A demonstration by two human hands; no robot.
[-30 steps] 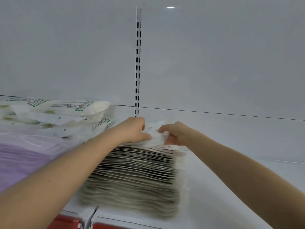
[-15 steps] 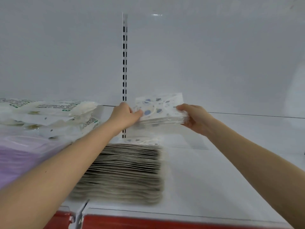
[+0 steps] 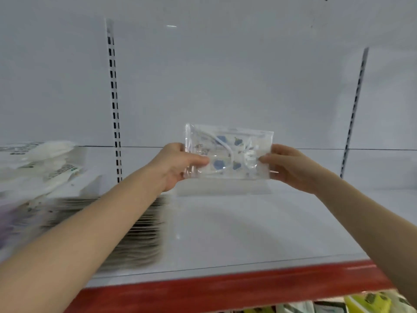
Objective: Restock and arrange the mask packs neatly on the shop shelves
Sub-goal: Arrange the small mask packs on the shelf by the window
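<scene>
Clear mask pack (image 3: 228, 152) pinched between both hands.

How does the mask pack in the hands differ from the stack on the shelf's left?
The held mask pack is single, upright, off the shelf, its blue-printed face showing. The stack holds many packs lying flat on the shelf, only edges showing. Both are over the same white shelf.

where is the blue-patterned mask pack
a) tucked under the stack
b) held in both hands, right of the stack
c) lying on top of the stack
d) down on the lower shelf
b: the left hand and the right hand each pinch an end of the pack, holding it upright over the shelf, right of the stack.
</scene>
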